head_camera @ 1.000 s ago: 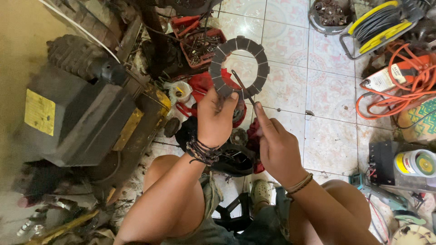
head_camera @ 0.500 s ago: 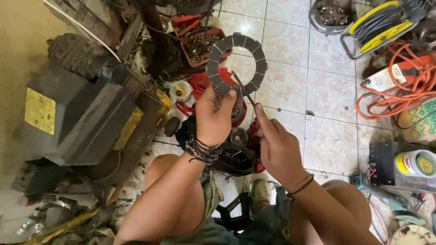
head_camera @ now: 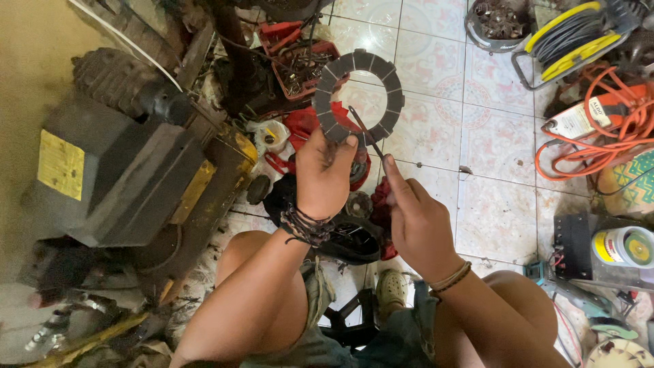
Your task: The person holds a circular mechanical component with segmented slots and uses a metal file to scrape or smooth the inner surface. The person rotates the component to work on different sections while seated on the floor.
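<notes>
My left hand [head_camera: 325,174] holds up a grey ring-shaped friction disc [head_camera: 359,95] by its lower edge, with its segmented face toward me. My right hand [head_camera: 415,218] pinches a thin dark pointed tool [head_camera: 364,129], whose tip lies against the disc's inner lower rim. Both hands are raised above my knees, over a tiled floor. Beaded bands sit on both wrists.
A large dark machine with a yellow label [head_camera: 102,170] fills the left. A red tray of small metal parts [head_camera: 300,58] lies behind the disc. An orange extension cord [head_camera: 599,116], a yellow cable reel [head_camera: 572,31] and a can [head_camera: 623,247] lie at the right.
The disc has been lifted slightly and turned a little in my left hand. The thin tool has shifted along the disc's inner rim.
</notes>
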